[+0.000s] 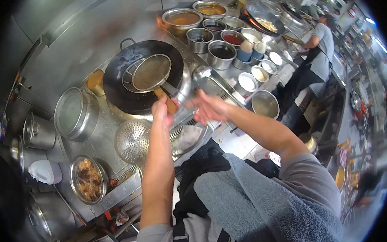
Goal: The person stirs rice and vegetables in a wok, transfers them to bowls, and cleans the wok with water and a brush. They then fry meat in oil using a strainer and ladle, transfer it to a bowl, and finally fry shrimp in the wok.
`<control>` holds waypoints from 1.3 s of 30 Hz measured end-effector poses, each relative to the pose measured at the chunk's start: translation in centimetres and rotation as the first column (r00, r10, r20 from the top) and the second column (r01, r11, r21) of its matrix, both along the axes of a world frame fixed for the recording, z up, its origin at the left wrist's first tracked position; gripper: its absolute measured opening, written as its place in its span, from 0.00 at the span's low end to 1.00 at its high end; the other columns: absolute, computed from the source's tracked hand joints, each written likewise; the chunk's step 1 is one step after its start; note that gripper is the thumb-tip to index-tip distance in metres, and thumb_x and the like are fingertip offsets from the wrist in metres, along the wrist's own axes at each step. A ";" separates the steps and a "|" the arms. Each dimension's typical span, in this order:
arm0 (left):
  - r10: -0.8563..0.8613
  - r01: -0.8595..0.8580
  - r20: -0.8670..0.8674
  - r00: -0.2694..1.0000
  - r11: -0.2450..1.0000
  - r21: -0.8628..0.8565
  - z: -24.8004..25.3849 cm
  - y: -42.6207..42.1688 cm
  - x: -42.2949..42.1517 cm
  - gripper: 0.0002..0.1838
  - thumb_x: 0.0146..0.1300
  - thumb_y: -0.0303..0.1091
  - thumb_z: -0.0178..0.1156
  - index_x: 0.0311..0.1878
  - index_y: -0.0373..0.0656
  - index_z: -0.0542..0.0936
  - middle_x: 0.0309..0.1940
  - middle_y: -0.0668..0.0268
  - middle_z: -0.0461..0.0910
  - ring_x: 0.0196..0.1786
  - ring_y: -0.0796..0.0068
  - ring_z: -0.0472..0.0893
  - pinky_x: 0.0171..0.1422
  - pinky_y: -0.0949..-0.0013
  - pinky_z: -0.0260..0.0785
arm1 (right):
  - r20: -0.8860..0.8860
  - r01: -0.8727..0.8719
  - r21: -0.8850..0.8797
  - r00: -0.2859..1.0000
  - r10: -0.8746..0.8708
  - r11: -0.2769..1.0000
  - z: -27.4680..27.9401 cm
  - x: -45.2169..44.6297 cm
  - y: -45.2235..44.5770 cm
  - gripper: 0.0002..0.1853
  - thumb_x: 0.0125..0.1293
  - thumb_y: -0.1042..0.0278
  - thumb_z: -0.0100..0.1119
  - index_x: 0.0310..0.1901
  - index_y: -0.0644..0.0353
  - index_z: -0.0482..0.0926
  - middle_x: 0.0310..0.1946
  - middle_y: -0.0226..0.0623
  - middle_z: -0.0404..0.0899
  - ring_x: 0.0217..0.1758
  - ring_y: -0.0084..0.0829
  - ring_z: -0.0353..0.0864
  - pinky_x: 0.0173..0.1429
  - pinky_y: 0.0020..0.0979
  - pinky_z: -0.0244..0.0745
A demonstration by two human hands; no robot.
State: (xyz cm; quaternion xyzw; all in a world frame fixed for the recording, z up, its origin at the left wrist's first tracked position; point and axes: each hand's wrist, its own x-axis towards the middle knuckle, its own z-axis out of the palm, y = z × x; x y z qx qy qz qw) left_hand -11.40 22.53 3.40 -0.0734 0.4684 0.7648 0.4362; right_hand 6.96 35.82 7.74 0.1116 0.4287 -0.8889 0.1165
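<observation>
My left hand (161, 112) is wrapped around the wooden handle of a round fine-mesh strainer (153, 73). The strainer's mesh is over a large dark wok (111, 88), and a wire rim shows beneath it. Just right of the handle is my right hand (211, 107), its fingers apart and blurred, with nothing visible in them. A metal handle slants out of the wok between the hands. Below the wok, a perforated metal skimmer (133, 142) lies beside my left forearm. A whitish bundle (188, 137) sits under my right hand; what it is cannot be told.
Metal pots of sauces and liquids (221, 52) crowd the back right, near a second wok (263, 21). A bowl of browned food (89, 179), a lidded pot (75, 112) and a white jug (46, 171) stand left. A co-worker (319, 46) in a dark apron is at the right.
</observation>
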 end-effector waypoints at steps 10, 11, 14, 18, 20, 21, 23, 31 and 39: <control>-0.212 0.045 -0.386 0.898 0.917 -0.397 -0.4 -6.9 5.5 0.19 0.74 0.38 0.52 0.62 0.36 0.70 0.38 0.57 0.81 0.34 0.68 0.83 0.34 0.70 0.76 | 0.593 -0.587 0.804 0.780 0.201 -0.097 -22.6 13.0 6.9 0.34 0.66 0.60 0.55 0.72 0.59 0.60 0.44 0.50 0.85 0.41 0.45 0.88 0.50 0.46 0.81; -0.115 -0.140 -0.459 0.881 0.862 -0.486 -1.2 -8.8 6.3 0.18 0.72 0.35 0.53 0.61 0.37 0.70 0.35 0.59 0.80 0.32 0.71 0.81 0.32 0.71 0.75 | 0.585 -0.581 0.809 0.780 0.222 -0.088 -23.8 11.9 7.8 0.34 0.66 0.60 0.55 0.72 0.59 0.60 0.44 0.50 0.85 0.41 0.45 0.88 0.50 0.46 0.81; -0.048 -0.553 -0.681 0.731 0.545 -0.631 -7.1 -16.5 7.8 0.19 0.66 0.29 0.57 0.58 0.37 0.70 0.33 0.63 0.77 0.31 0.75 0.77 0.32 0.72 0.71 | 0.737 -0.705 0.674 0.623 0.261 -0.220 -28.2 9.7 8.5 0.24 0.64 0.63 0.54 0.62 0.59 0.76 0.47 0.49 0.85 0.52 0.44 0.86 0.55 0.46 0.79; -0.216 -0.501 -0.604 0.767 0.387 -0.774 -12.8 -21.6 10.9 0.36 0.57 0.27 0.69 0.67 0.37 0.63 0.54 0.52 0.74 0.49 0.65 0.78 0.55 0.62 0.73 | 0.617 -0.575 0.787 0.748 0.244 -0.224 -34.6 11.0 9.7 0.17 0.66 0.61 0.50 0.49 0.58 0.83 0.47 0.50 0.85 0.52 0.43 0.86 0.54 0.48 0.80; -0.260 -0.443 -0.570 0.780 0.414 -0.795 -13.5 -20.6 11.9 0.41 0.55 0.26 0.70 0.70 0.37 0.60 0.59 0.51 0.72 0.56 0.62 0.76 0.62 0.61 0.70 | 0.652 -0.611 0.754 0.741 0.162 -0.241 -40.7 11.6 9.9 0.18 0.66 0.60 0.51 0.51 0.58 0.83 0.49 0.48 0.84 0.55 0.42 0.84 0.55 0.47 0.79; -0.278 -0.381 -0.561 0.780 0.501 -0.777 -13.5 -19.7 11.9 0.41 0.55 0.26 0.69 0.70 0.37 0.59 0.60 0.51 0.71 0.58 0.61 0.75 0.62 0.61 0.70 | 0.637 -0.596 0.767 0.753 0.168 -0.237 -39.7 10.3 10.3 0.18 0.66 0.60 0.51 0.51 0.58 0.83 0.49 0.48 0.84 0.55 0.42 0.84 0.55 0.47 0.79; -0.301 -0.299 -0.512 0.804 0.540 -0.787 -14.3 -19.3 12.1 0.44 0.55 0.25 0.69 0.72 0.37 0.54 0.61 0.51 0.70 0.61 0.60 0.73 0.63 0.63 0.69 | 0.817 -0.826 0.552 0.509 0.270 -0.112 -35.9 8.7 10.6 0.19 0.64 0.56 0.56 0.51 0.58 0.84 0.50 0.45 0.84 0.57 0.42 0.83 0.55 0.47 0.78; -0.229 -0.407 -0.590 0.774 0.534 -0.741 -15.0 -18.5 10.8 0.40 0.53 0.24 0.70 0.67 0.37 0.60 0.54 0.52 0.76 0.56 0.60 0.78 0.61 0.61 0.70 | 0.372 -0.379 0.100 0.872 0.319 0.920 -31.1 12.3 -2.7 0.16 0.65 0.59 0.67 0.45 0.63 0.79 0.38 0.37 0.82 0.40 0.30 0.83 0.40 0.32 0.82; -0.145 -0.368 -0.615 0.775 0.689 -0.625 -9.2 -20.4 8.5 0.29 0.56 0.21 0.66 0.61 0.41 0.68 0.50 0.62 0.78 0.52 0.67 0.78 0.59 0.64 0.70 | 0.362 -0.398 0.516 0.904 0.229 0.759 -24.1 14.1 6.5 0.21 0.67 0.58 0.65 0.53 0.64 0.73 0.29 0.42 0.83 0.28 0.33 0.82 0.35 0.36 0.77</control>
